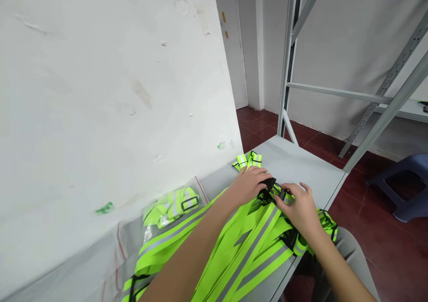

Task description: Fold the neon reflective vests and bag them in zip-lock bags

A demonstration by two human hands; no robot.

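A pile of neon-yellow reflective straps (pixel 257 248) with grey stripes and black fittings covers the front of the grey shelf board. My left hand (pixel 249 185) reaches over the far end of the pile, its fingers curled on a black piece (pixel 269 184) joined to the straps. Close by on the right, my right hand (pixel 299 206) pinches a reflective strap (pixel 283 197) between thumb and forefinger. Part of what both hands grip is hidden by the fingers. Just beyond my left hand lies a small folded bundle (pixel 248 159) of the same strapping.
Against the white wall (pixel 133 106) lies a clear zip bag (pixel 174 204) with folded straps inside. More clear bags (pixel 110 266) with red seals are at lower left. A metal upright (pixel 287 61) rises from the far shelf corner. A blue stool (pixel 404 186) stands at right.
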